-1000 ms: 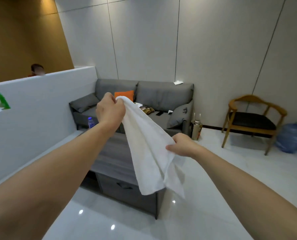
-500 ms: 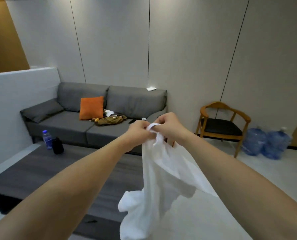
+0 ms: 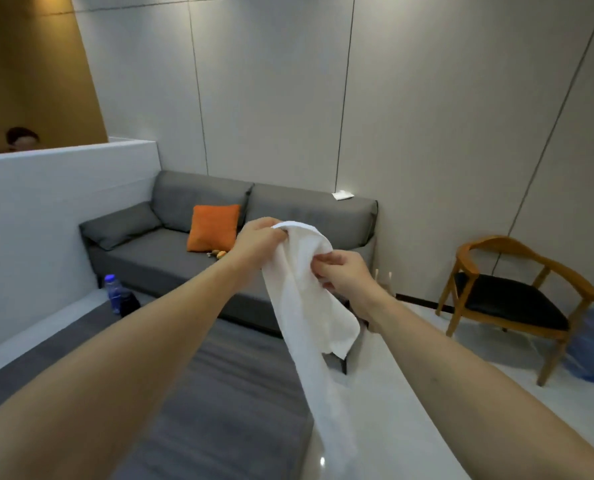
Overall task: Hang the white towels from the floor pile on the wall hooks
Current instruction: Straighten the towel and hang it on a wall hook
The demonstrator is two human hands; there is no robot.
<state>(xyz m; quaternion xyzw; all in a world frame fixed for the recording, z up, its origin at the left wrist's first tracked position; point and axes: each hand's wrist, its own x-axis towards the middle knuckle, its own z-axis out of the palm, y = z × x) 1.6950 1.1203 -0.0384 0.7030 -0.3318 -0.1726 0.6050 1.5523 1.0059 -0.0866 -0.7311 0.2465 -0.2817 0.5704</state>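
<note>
White towel held up in mid-air before us, its top edge bunched between both hands, the rest hanging down toward the floor. Our left hand grips the top corner, fingers curled round it. Our right hand pinches the cloth just beside, slightly lower. Behind: grey sofa with orange cushion; wooden chair to the right.
</note>
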